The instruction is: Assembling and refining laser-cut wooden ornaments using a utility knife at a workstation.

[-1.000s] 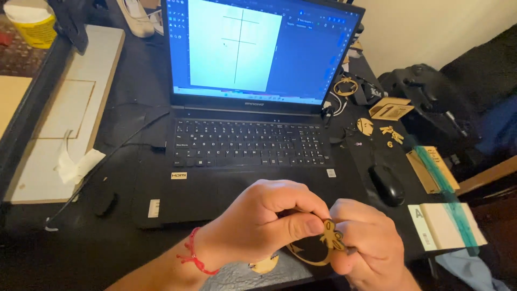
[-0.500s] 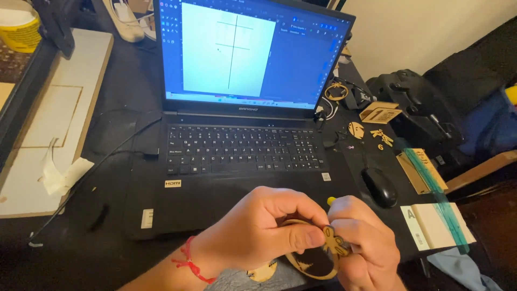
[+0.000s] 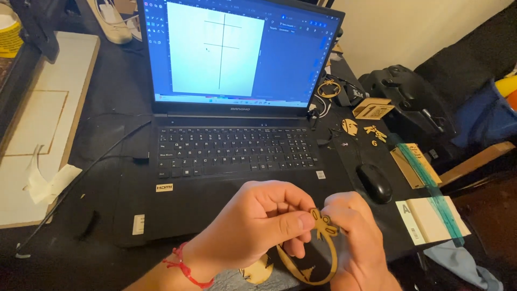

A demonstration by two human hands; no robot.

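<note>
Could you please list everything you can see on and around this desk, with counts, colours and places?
Laptop: one, black, open at centre, screen lit.
Mouse: one, black, right of the laptop.
Ruler: one, clear green, lying across the right-hand pads.
Small wooden cut-outs: several, tan, behind the mouse.
White board: one, at the left edge.
Wooden ring piece: one, tan, held by both hands.
Left hand: red string bracelet at the wrist, fingers pinching the piece.
Right hand: gripping the piece's right side.

Two bare hands, left hand (image 3: 258,223) with a knotted red string bracelet (image 3: 183,265) at the wrist, right hand (image 3: 358,242) unadorned, no sleeves visible
</note>
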